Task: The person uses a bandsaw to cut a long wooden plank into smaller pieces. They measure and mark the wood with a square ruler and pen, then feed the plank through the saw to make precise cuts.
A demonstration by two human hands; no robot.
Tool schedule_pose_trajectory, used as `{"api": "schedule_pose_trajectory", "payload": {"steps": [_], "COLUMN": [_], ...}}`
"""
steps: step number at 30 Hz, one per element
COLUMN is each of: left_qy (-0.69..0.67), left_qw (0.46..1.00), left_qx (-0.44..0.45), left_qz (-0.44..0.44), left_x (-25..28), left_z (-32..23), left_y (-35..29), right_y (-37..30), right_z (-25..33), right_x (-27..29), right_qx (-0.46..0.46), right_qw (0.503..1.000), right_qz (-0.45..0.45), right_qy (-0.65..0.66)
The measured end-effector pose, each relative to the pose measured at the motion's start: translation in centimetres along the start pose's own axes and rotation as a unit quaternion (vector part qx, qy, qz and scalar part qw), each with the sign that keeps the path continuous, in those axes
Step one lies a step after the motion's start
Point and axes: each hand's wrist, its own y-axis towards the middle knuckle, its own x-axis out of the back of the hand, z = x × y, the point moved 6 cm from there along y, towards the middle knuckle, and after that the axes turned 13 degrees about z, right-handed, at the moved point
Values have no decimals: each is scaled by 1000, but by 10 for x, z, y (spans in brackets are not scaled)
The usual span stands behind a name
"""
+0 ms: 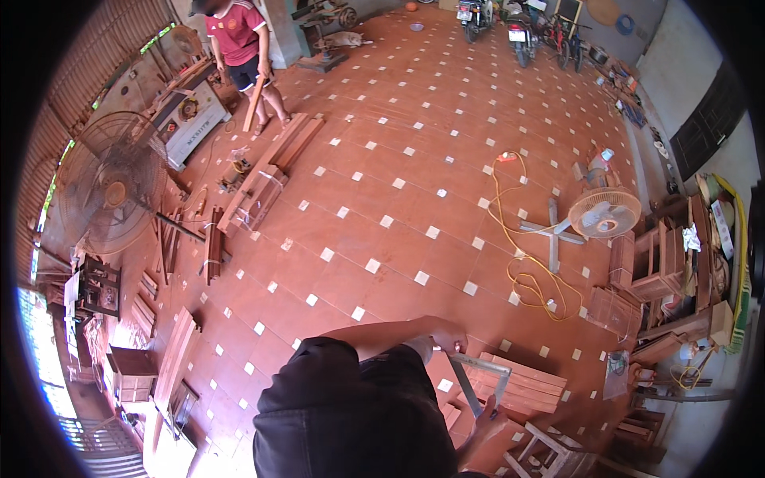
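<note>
- Dark garment (343,406) of the wearer, nearest the camera, fills the near centre and hides part of the work.
- Left hand (443,333): fingers bent and closed on the far left corner of a grey metal frame (484,365); the exact finger placing is too small to tell.
- Right hand (484,430): thumb and fingers pinch the frame's near end, nearer the wearer than the left.
- Grey metal frame: an angular piece slung between the two hands, right of the body. Its bars overlap the reddish boards (532,385) in view; whether they touch cannot be told.
- Handling, as a judgement: an even, light pressure from both hands should stop the frame twisting; fingertips are best kept off its inner corners, and its metal edges clear of the wood, which they could scratch. Looking straight down on the bars would help in judging their angle.
- Near right, beside the boards: a pale wooden frame (550,456), which could catch the right elbow if swung wide.
- Farther right: a pedestal fan (604,213) on a crossed base.
- Far left: a co-worker (239,40) with a plank (253,105), beside long timbers (267,171) on the tiled floor (414,263).
</note>
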Motion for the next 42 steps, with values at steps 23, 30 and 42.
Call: {"api": "schedule_pose_trajectory", "payload": {"steps": [23, 30, 42], "left_qy": [-384, -366, -118], "left_qw": [909, 926, 979], "left_qx": [-125, -62, -37], "left_qz": [-106, 64, 161], "left_x": [202, 200, 157], "left_z": [-27, -60, -162], "left_y": [140, 241, 372], "right_y": [193, 81, -77], "right_z": [19, -18, -59], "right_x": [87, 108, 89], "right_qx": [-193, -422, -613], "right_qw": [976, 880, 605], "right_qz": [-99, -189, -440], "right_qy": [3, 110, 255]}}
